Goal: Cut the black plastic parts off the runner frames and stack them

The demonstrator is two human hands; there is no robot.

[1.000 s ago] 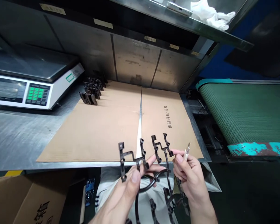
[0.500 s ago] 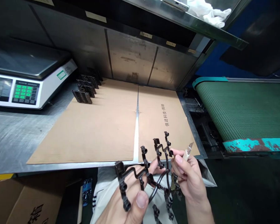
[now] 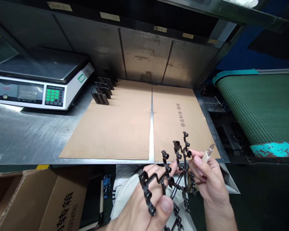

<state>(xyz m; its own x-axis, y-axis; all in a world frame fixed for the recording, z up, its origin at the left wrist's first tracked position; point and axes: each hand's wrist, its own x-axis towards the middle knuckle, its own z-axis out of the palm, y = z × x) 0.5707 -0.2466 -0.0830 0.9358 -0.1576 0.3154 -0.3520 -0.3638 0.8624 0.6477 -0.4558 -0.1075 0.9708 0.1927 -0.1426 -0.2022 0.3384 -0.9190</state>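
Observation:
A black moulded plastic sprue with several small clip-like parts (image 3: 148, 194) is held up in front of my lap, below the table's front edge. My left hand (image 3: 144, 195) grips it from the left, with the thumb in front and the fingers behind its branches. At its right side is my right hand (image 3: 210, 173), closed around a craft knife (image 3: 207, 154) whose blade points up and to the right. The right fingertips reach the upper right branch of the sprue; whether they press on it, I cannot tell.
Cardboard sheets (image 3: 110, 134) cover the metal table, with several black ribbed plastic parts (image 3: 101, 98) standing at their back left. A digital scale (image 3: 69, 94) sits on the left. A green conveyor belt (image 3: 250, 102) runs on the right. Below left stands an open cardboard box (image 3: 55, 195).
The view has turned left, so the table, scale and hands appear further right. Both hands keep their hold on the sprue and the knife, with little change between them.

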